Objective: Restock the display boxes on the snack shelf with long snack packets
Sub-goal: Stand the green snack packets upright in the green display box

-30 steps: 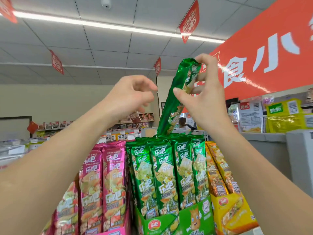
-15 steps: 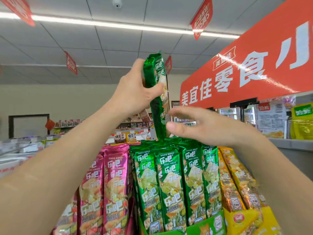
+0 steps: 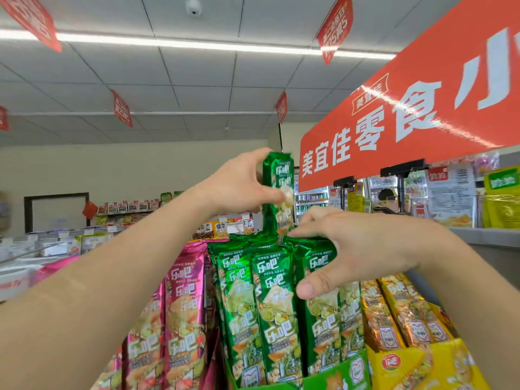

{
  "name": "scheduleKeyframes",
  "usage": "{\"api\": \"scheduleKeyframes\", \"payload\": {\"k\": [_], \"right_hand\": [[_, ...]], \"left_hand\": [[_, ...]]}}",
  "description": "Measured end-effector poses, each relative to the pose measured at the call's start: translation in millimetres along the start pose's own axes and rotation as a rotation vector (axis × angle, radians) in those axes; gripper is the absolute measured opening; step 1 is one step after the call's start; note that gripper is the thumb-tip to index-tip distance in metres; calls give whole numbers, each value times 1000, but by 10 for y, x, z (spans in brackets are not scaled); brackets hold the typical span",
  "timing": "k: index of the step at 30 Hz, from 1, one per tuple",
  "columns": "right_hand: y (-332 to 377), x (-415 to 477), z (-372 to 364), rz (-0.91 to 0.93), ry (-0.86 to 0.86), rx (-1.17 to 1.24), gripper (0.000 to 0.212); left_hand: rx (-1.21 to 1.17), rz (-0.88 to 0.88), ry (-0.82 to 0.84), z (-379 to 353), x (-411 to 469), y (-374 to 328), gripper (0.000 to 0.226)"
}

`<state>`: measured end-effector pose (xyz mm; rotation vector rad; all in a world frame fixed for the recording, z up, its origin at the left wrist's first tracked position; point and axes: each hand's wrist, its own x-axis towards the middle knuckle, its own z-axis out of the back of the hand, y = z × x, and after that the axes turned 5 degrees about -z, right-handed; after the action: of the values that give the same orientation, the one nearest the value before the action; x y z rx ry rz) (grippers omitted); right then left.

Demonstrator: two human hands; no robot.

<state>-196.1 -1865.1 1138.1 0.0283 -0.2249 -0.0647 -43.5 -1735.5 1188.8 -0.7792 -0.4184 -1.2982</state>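
Observation:
My left hand [image 3: 242,182] pinches the top of a long green snack packet [image 3: 280,192] and holds it upright, its lower end sunk among the packets standing in the green display box [image 3: 337,374]. My right hand [image 3: 354,249] grips the tops of the green packets in the box [image 3: 270,305], thumb in front and fingers behind, spreading them beside the held packet. Several green packets fill the box in upright rows.
A pink display of long packets [image 3: 180,311] stands to the left, a yellow display box [image 3: 422,364] with orange packets [image 3: 405,311] to the right. A red store sign [image 3: 408,122] hangs upper right. Shelves and a counter lie behind.
The green packet passed from my right hand to my left hand, then came down into the box. My right hand dropped onto the tops of the boxed packets.

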Motion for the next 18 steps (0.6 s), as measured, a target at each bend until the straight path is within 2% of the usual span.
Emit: {"api": "scheduleKeyframes", "payload": {"k": [3,7,9,12,15,18], "right_hand": [[-37,-8,30,1,16,11,111],[-113,-19,105,-6,55,60,109],[-130,-1,108,7,34,85,104],[-133,32,75,47,5,132,94],[-128,41,55,55,-20,181,84],[-133,31,40,50,-47,191,85]], "left_hand": [[99,36,136,-102,-23,97,20],[381,120,328,-171,20,154,46],[454,113,398,-213,43,157,40],[473,135,427,-270,78,206,12],[525,111,401,-289,76,234,15],[514,111,418,-273,92,250,13]]}}
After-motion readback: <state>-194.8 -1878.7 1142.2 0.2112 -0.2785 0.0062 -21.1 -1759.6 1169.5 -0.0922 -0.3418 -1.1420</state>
